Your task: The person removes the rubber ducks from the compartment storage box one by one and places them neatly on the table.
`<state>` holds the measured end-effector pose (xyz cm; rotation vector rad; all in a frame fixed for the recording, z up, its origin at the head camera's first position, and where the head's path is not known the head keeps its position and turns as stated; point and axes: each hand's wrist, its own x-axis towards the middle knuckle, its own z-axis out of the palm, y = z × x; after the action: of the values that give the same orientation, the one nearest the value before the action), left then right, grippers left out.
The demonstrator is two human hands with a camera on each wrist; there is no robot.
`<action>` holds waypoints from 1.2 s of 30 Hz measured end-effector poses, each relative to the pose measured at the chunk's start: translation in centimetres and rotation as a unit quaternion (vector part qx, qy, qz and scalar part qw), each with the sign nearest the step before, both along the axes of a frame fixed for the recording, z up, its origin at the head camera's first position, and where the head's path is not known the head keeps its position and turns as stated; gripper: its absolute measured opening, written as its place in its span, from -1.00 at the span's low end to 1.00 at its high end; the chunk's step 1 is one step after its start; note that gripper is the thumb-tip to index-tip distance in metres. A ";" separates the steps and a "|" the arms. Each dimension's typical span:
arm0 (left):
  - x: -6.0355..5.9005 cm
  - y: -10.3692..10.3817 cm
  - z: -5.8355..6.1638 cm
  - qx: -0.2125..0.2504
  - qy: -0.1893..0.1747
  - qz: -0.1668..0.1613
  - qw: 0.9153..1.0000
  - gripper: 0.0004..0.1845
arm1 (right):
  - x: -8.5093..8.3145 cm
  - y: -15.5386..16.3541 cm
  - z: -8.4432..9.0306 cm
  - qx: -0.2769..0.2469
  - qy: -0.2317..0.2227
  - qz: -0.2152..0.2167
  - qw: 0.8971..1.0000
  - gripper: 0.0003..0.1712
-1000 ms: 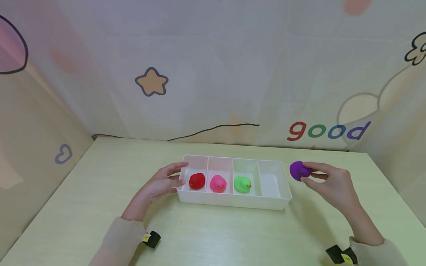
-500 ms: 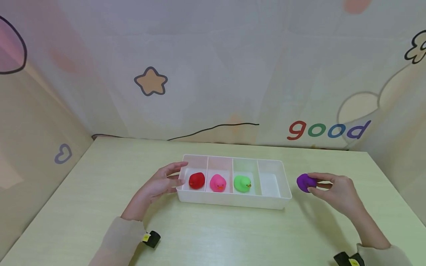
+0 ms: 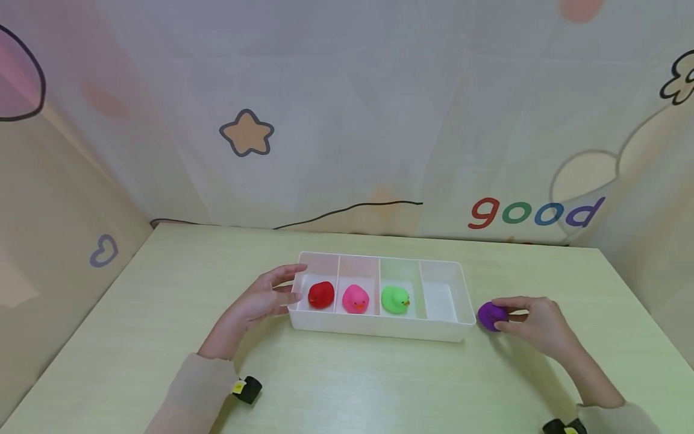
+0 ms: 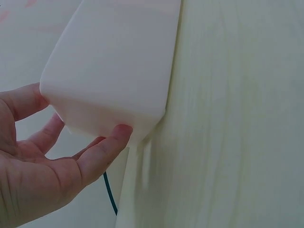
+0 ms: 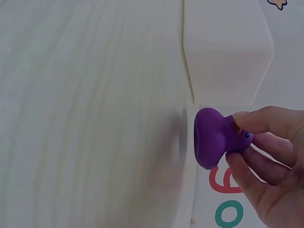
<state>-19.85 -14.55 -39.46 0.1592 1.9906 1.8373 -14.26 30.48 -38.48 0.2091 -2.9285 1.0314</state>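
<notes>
A white tray (image 3: pixel 379 328) divided into compartments stands on the table. Its three left compartments each hold one rubber duck: a red duck (image 3: pixel 321 295), a pink duck (image 3: pixel 355 299) and a green duck (image 3: pixel 395 299). Nothing lies in the rightmost compartment. My left hand (image 3: pixel 268 294) grips the tray's left end, thumb and index finger at its rim; in the left wrist view, another fingertip (image 4: pixel 122 130) touches the end wall. My right hand (image 3: pixel 542 325) pinches a purple rubber duck (image 5: pixel 213 137) by its head, just right of the tray; its shadow falls apart from its base.
The pale wood-grain table (image 3: pixel 347 386) reaches back to a printed cloth backdrop (image 3: pixel 347 132) with a star and the word "good". Cloth also hangs along both sides. Each wrist carries a small black camera (image 3: pixel 247 390).
My right hand has lowered the purple duck towards the table, drawing it right at first and then back left beside the tray. The left hand and tray have stayed put.
</notes>
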 end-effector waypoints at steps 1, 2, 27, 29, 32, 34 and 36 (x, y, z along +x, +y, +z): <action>0.0 0.0 0.0 -0.002 0.000 0.001 1.000 -0.42 | 0.0 -0.1 0.0 -0.002 -0.002 0.003 1.000 -0.61; 0.0 0.0 0.0 -0.003 0.000 0.002 1.000 -0.41 | 0.0 -0.1 -0.1 -0.004 -0.004 0.005 1.000 -0.62; 0.0 -0.1 0.1 -0.003 0.003 0.002 1.000 -0.40 | -0.5 0.5 -0.9 -0.013 -0.015 0.020 1.000 -0.63; 0.0 -0.1 0.1 -0.004 0.004 0.002 1.000 -0.40 | -0.5 0.5 -1.0 -0.013 -0.017 0.017 1.000 -0.63; 0.0 -0.1 0.0 -0.003 0.006 0.002 1.000 -0.40 | -0.4 0.5 -0.9 -0.012 -0.014 0.020 1.000 -0.63; 0.0 -0.1 0.0 0.001 0.004 0.001 1.000 -0.40 | -0.4 0.6 -0.7 -0.011 -0.003 0.024 1.000 -0.60; 0.0 0.0 0.0 0.004 0.003 0.000 1.000 -0.39 | -0.2 0.7 -0.3 -0.015 0.013 0.027 0.999 -0.57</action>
<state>-19.85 -14.58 -39.50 0.1681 1.9879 1.8461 -14.46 31.23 -38.77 0.2991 -2.8979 1.0710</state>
